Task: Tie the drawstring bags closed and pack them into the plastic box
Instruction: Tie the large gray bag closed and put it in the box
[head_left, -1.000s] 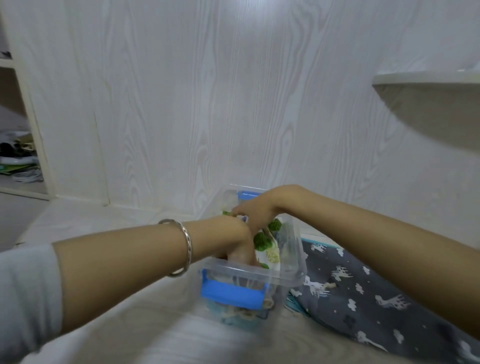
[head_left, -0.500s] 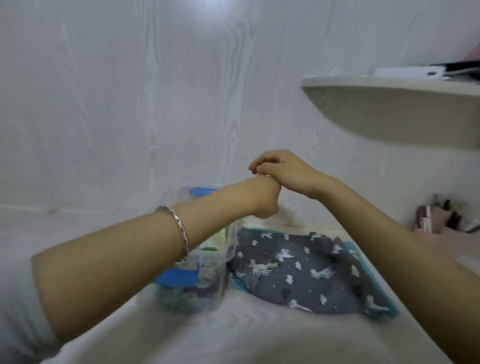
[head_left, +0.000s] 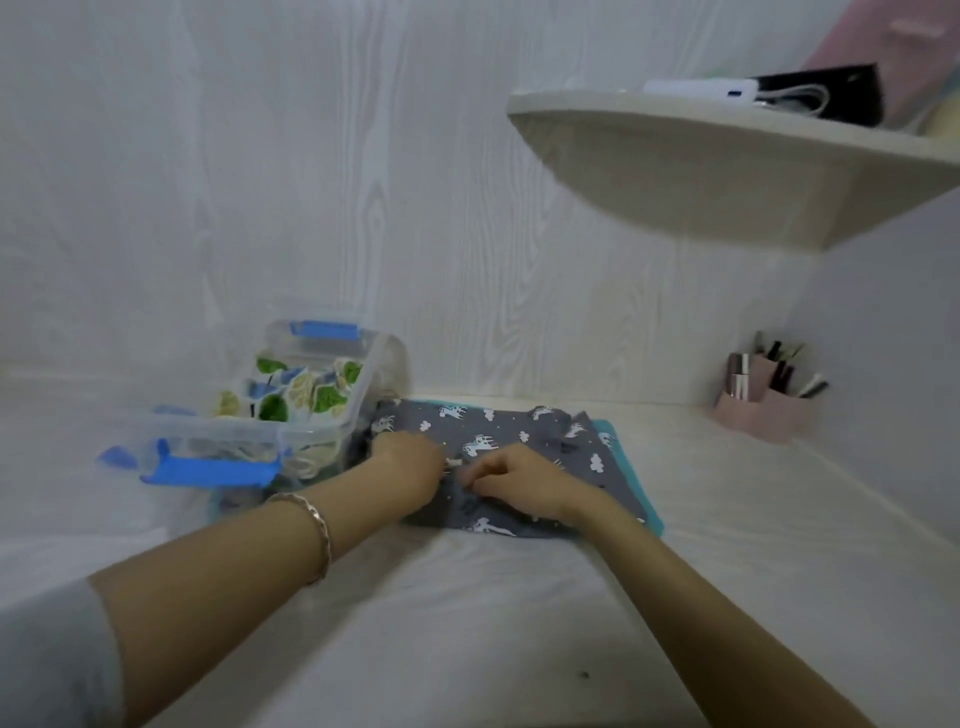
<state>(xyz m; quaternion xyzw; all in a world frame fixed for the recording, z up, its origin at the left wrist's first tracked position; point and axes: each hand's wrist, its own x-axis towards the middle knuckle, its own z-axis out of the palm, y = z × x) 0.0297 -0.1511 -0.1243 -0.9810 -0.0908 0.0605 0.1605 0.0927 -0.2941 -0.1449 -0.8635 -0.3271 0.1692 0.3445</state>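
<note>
A clear plastic box (head_left: 363, 384) with blue latches stands at the left on the white surface. Inside it lies a white bag with green tree prints (head_left: 306, 392). To its right a grey drawstring bag with white unicorns and clouds (head_left: 524, 431) lies flat on top of a teal one (head_left: 631, 465). My left hand (head_left: 410, 462) rests on the grey bag's left end, fingers pinched on the fabric. My right hand (head_left: 519, 480) is beside it, fingers curled and pinching the cloth near the bag's front edge. The drawstring itself is hard to make out.
A rounded white shelf (head_left: 727, 156) juts out at the upper right, carrying a black item and a white one. A pink holder with pens and brushes (head_left: 763, 400) stands in the back right corner. A wood-grain wall runs behind everything.
Both hands left the plastic box, rose together in the air, then came down onto the grey unicorn bag. The view swung right.
</note>
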